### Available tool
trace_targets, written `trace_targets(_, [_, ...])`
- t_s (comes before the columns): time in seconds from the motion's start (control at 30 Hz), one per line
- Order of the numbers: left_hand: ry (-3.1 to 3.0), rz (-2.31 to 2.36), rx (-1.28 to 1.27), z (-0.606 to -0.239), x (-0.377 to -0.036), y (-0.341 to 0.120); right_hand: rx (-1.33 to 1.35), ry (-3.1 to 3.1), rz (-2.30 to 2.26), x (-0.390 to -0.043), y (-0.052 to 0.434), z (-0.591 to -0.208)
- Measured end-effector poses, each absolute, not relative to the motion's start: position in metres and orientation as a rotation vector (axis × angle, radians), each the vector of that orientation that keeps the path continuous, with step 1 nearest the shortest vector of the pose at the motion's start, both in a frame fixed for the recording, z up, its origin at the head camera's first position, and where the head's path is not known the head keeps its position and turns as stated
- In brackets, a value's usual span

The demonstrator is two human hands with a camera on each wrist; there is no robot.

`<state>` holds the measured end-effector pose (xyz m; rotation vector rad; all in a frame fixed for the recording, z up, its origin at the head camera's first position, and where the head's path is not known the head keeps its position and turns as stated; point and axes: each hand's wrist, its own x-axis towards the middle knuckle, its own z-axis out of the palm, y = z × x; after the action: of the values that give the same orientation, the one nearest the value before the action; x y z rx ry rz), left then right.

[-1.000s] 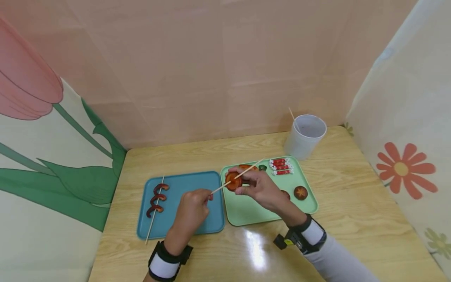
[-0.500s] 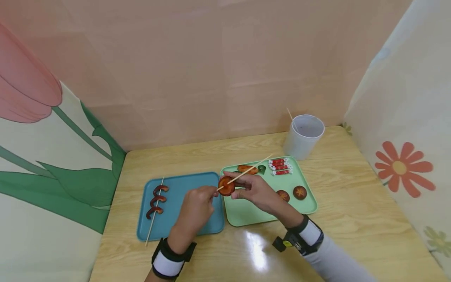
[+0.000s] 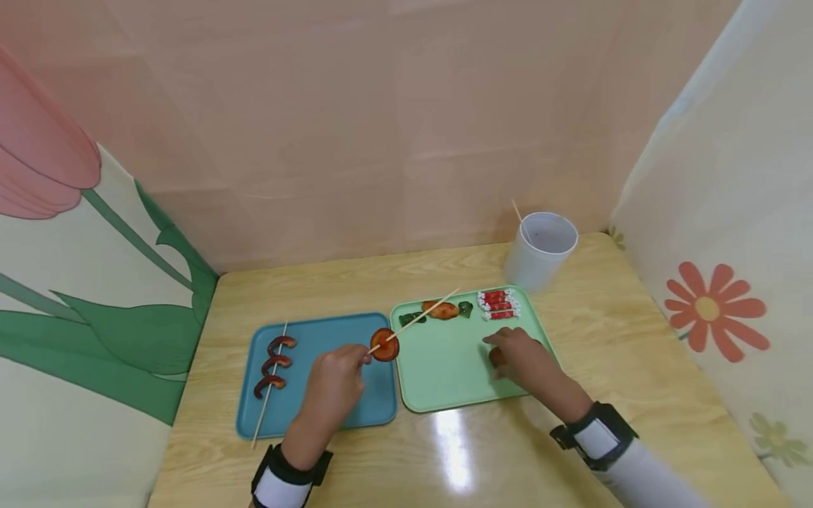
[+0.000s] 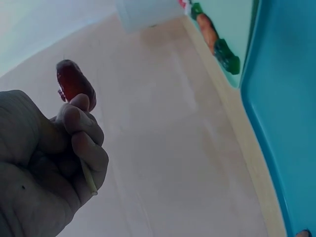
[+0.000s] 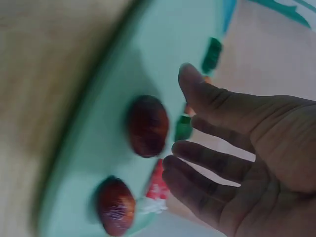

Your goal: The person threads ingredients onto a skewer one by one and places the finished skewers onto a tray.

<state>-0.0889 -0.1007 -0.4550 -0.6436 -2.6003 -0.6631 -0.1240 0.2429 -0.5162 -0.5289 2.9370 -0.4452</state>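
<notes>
My left hand (image 3: 333,388) grips a wooden skewer (image 3: 425,312) near its lower end, above the right side of the blue tray (image 3: 371,421). Threaded on that skewer, close to my fingers, is a round brown mushroom (image 3: 384,345); the left wrist view shows the mushroom (image 4: 74,81) edge-on above my fist. Over the green tray (image 3: 438,403), my right hand (image 3: 524,360) reaches with fingers spread and holds nothing. Two loose mushrooms lie by it: a nearer mushroom (image 5: 148,126) just off the fingertips, and another mushroom (image 5: 116,205), which the hand hides in the head view.
Three curved sausage-like pieces (image 3: 276,365) sit on a second skewer across the blue tray. At the green tray's back lie a browned oblong piece (image 3: 441,310), green pieces (image 3: 466,309) and several red-and-white sticks (image 3: 498,305). Behind stands a white bucket (image 3: 540,250) holding a skewer.
My right hand has let go of the mushroom and moved right, over the loose mushrooms. The mushroom slid down the skewer toward my left hand, which moved slightly left.
</notes>
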Motion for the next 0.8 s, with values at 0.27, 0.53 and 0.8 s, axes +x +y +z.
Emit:
trace_targets(0.27, [-2.604,-0.616,-0.618,-0.463,-0.085,-0.111,-0.565,3.001,-0.384,-0.12,0.243,-0.537])
trace_targets(0.53, [-2.62,-0.624,-0.61,-0.463,-0.085,-0.11,-0.685,3.054,-0.289,-0.115,0.245,-0.545])
trace_targets(0.8, [-2.601,-0.629,-0.607,-0.464,-0.085,-0.112,-0.864,3.092,-0.058,-0.105,0.237,-0.547])
